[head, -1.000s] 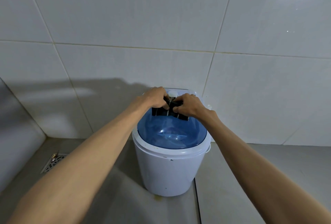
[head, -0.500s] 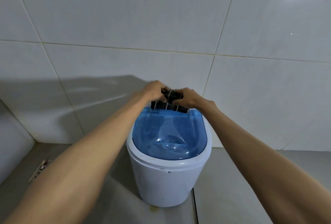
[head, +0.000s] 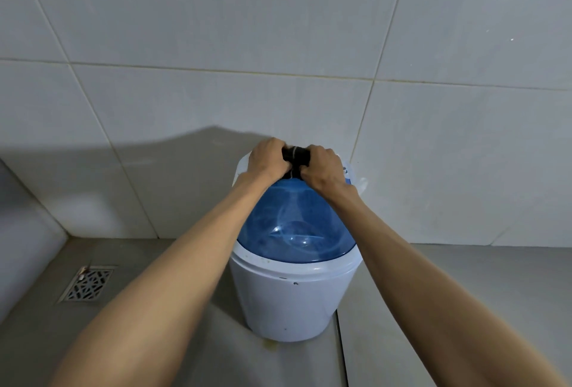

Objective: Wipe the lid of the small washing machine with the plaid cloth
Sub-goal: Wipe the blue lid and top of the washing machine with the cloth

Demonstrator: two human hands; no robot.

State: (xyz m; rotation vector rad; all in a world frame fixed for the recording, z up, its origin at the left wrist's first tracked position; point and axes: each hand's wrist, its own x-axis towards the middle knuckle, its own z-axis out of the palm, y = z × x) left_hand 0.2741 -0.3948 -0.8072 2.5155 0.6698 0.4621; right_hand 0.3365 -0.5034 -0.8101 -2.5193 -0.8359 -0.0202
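Observation:
A small white washing machine (head: 288, 300) stands on the grey floor against the tiled wall. Its translucent blue lid (head: 294, 229) is closed on top. A dark plaid cloth (head: 295, 159) is bunched small at the lid's far edge, over the white control panel. My left hand (head: 266, 159) grips the cloth's left side and my right hand (head: 323, 170) grips its right side, knuckles close together. Most of the cloth is hidden inside the two fists.
A metal floor drain (head: 88, 284) lies at the left on the grey floor. White wall tiles (head: 278, 31) rise right behind the machine. A tile joint in the floor (head: 342, 352) runs forward from the machine's right side.
Both hands have slid with the cloth from the lid's far part back onto the panel at the rear, and the cloth is bunched tighter. The camera has shifted, showing the drain again.

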